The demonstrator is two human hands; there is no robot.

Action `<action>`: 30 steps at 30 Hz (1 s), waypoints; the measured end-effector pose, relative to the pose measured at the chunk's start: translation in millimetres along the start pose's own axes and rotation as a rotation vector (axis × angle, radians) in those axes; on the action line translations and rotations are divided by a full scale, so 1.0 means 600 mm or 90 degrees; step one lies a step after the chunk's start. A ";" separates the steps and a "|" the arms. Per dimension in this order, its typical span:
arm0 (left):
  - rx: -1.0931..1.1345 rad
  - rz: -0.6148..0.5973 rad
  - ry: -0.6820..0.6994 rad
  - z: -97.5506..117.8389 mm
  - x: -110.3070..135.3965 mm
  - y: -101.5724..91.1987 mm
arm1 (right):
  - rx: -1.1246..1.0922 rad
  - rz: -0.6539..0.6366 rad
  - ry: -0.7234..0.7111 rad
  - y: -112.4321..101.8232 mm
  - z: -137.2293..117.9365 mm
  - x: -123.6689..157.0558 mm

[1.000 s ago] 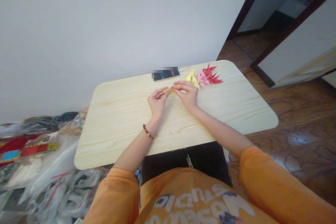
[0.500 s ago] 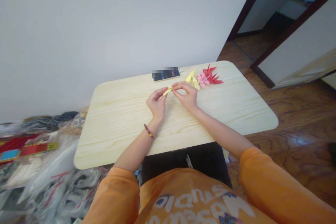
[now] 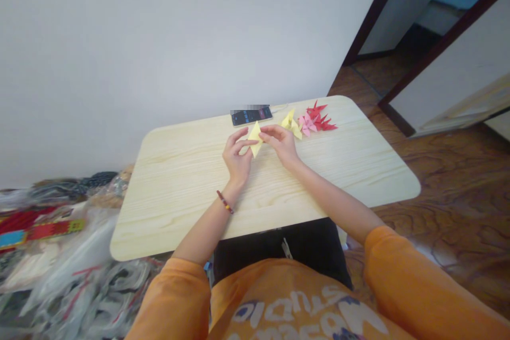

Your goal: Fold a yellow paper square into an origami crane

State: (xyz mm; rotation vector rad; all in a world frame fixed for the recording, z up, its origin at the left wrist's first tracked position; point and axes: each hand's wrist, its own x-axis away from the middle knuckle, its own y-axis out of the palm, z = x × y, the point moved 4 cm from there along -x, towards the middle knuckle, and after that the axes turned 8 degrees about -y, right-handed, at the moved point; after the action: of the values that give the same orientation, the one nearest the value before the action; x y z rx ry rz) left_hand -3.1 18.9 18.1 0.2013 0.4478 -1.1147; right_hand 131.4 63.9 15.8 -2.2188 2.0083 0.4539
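A folded piece of yellow paper, shaped like a diamond, is held up over the table between both hands. My left hand pinches it from the left, with a finger across its face. On its right edge, my right hand grips it between thumb and fingers. Just beyond the right hand lies a yellow paper flower. Beside that are a pink paper flower and red paper flowers with pointed petals.
A phone with a lit screen lies at the back of the pale wooden table, against the white wall. A cable runs from its right end. Plastic bags and bundled goods cover the floor at left. A doorway stands at right.
The yellow paper has turned from a narrow, edge-on strip to show its broad diamond face. Fingers of both hands have shifted slightly around it. The flowers and phone stay in place.
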 end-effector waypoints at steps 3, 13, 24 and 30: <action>0.000 -0.017 -0.026 -0.007 -0.001 0.002 | 0.004 -0.002 0.007 0.000 -0.001 0.000; 0.214 -0.090 -0.262 -0.030 -0.002 0.021 | 0.030 0.023 -0.023 -0.016 0.019 -0.013; 0.265 -0.067 -0.354 -0.051 0.000 0.021 | 0.114 -0.034 -0.164 -0.010 0.010 -0.006; 0.294 -0.075 -0.428 -0.053 0.001 0.021 | 0.209 -0.052 -0.234 -0.009 0.000 -0.001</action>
State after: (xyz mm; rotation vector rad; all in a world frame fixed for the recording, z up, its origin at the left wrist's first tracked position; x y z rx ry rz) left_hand 0.5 35.6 -11.3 0.1903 -0.4064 -1.3125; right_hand 136.7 64.9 15.3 -1.8551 1.6618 0.4474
